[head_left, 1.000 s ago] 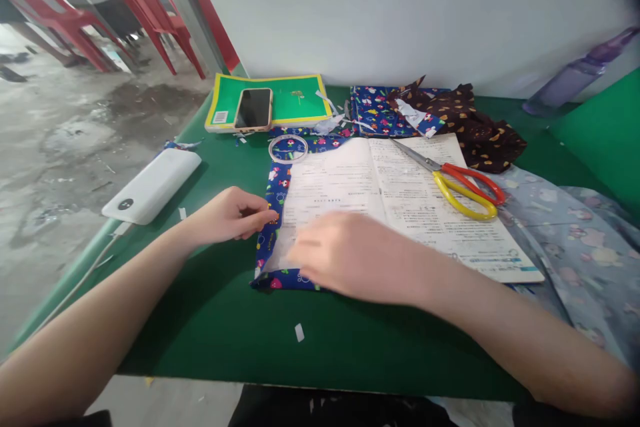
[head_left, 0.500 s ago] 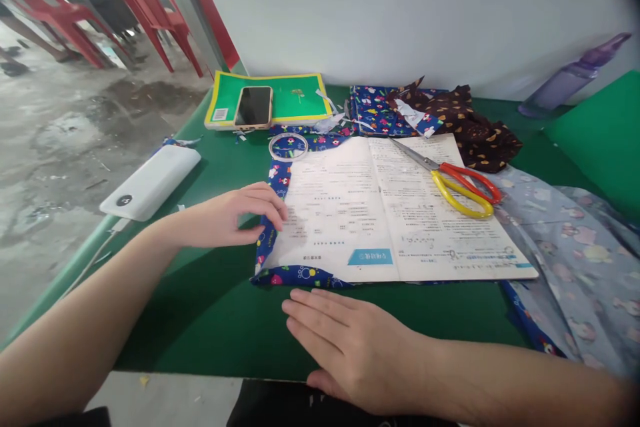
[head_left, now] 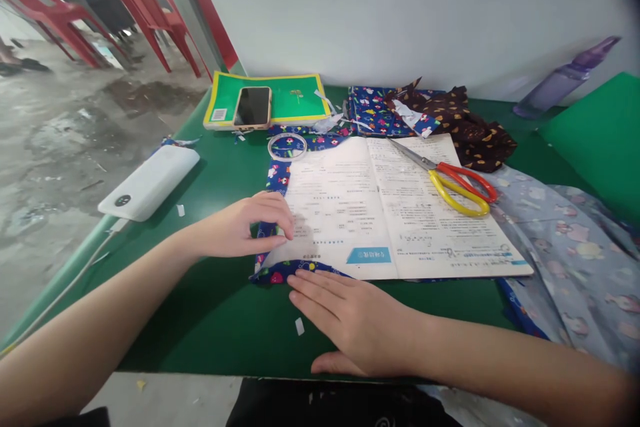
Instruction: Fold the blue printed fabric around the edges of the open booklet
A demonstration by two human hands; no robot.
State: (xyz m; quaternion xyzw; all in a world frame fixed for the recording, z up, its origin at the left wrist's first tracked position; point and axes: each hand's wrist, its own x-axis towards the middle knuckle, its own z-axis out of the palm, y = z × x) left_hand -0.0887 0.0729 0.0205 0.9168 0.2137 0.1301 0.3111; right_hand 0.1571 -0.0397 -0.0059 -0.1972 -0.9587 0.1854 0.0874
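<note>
An open book [head_left: 330, 213] with printed pages lies on blue patterned fabric [head_left: 278, 177], which is folded over its left and lower edges. At the lower left of the page, my left hand [head_left: 265, 223] rests with curved fingers, thumb and fingertips close together but not visibly gripping anything. My right hand [head_left: 350, 323] is stretched out flat, its fingertips against the folded fabric along the lower edge. That fold bulges up a little over the page. Scissors [head_left: 457, 190] with one red and one yellow handle lie across the right page. A clear tape roll [head_left: 287, 147] sits at the upper left corner.
A phone [head_left: 253, 107] lies on a green book [head_left: 295, 97] at the back. Brown fabric [head_left: 470, 123] and a purple bottle [head_left: 565, 80] are further right. At left is a white power bank [head_left: 150, 183] with a cable. Grey fabric [head_left: 575, 240] drapes at right. A white scrap [head_left: 299, 326] lies near my right hand.
My right hand has moved forward onto the lower fabric fold, which has risen over the page edge. My left hand has shifted slightly right and nearer. A white scrap now shows beside my right hand.
</note>
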